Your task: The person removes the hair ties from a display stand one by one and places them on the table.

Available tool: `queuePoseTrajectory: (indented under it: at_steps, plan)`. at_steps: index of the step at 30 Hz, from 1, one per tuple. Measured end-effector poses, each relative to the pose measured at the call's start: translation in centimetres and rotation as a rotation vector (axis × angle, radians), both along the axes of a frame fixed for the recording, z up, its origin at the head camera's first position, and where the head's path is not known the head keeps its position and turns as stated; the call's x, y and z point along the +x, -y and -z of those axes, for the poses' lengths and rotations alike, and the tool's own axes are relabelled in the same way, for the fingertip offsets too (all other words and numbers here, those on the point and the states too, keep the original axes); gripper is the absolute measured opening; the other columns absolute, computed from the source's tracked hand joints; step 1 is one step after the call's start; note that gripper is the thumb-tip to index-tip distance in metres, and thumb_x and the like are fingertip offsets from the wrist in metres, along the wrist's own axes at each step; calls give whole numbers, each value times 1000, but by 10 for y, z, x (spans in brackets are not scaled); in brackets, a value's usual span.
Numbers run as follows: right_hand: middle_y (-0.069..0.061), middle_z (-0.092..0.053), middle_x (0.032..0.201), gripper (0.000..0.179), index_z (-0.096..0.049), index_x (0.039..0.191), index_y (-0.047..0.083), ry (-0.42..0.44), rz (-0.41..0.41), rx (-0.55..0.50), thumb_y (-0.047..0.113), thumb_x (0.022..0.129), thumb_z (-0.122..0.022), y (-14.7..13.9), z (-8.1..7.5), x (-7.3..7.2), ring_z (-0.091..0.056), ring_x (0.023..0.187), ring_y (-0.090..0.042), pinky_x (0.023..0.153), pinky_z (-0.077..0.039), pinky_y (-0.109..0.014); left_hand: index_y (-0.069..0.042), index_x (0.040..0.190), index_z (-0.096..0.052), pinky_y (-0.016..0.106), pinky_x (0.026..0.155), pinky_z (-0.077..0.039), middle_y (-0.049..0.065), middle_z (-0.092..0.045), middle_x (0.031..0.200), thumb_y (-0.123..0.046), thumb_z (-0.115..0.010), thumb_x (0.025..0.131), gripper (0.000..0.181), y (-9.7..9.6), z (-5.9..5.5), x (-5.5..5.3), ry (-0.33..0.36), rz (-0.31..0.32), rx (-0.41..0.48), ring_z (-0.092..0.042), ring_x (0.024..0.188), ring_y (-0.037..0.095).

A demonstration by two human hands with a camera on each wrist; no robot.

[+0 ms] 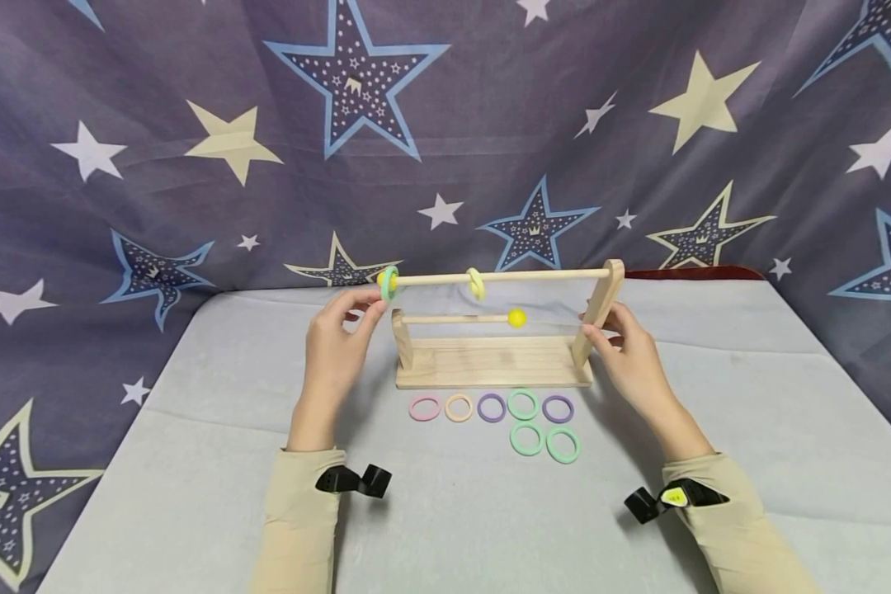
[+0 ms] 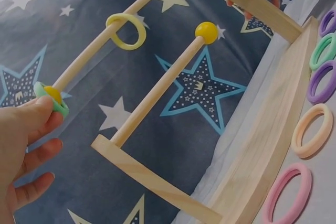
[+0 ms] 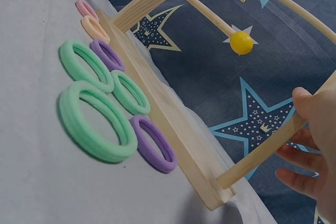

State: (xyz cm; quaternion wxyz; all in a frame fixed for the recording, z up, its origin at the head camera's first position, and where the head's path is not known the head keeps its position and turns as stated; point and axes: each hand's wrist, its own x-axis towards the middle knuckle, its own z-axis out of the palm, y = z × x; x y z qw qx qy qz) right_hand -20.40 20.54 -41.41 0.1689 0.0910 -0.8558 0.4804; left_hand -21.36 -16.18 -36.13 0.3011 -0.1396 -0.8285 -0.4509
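My left hand (image 1: 339, 342) pinches a green hair tie (image 2: 64, 109) between thumb and finger. That tie sits around the yellow ball at the left tip of the upper rod (image 1: 542, 275) of a wooden stand (image 1: 490, 373). Farther along the same rod hangs a yellow hair tie (image 1: 476, 284). The lower rod (image 1: 453, 319) ends in a yellow ball (image 1: 516, 318) and carries nothing. With thumb and fingers, my right hand (image 1: 634, 356) grips the tall right post (image 3: 262, 153) of the stand.
In front of the stand several hair ties lie on the grey cloth: a pink one (image 1: 411, 412), a peach one (image 1: 447, 412), purple ones (image 1: 480, 412) and green ones (image 1: 514, 443). Behind hangs a dark star-patterned curtain (image 1: 445, 173).
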Motion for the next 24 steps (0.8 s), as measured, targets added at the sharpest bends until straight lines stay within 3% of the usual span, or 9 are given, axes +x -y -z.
queuePoseTrajectory:
  at_steps: [9, 24]
  plan:
    - [-17, -67, 119, 35, -55, 131, 1, -2, -6, -9, 20, 101, -58, 1, -1, 2, -60, 109, -27, 80, -43, -25, -2, 100, -72, 35, 79, -47, 9, -72, 94, -14, -73, 91, 15, 6, -3, 2, 4, -2, 15, -63, 86, 19]
    - [-18, -67, 119, 34, -54, 130, 1, -1, -7, -8, 20, 102, -58, 1, -1, 2, -60, 110, -28, 82, -43, -25, -7, 94, -73, 28, 83, -43, 0, -69, 95, -9, -78, 85, 10, 16, -13, 10, 13, 138, -60, -59, 91, 11]
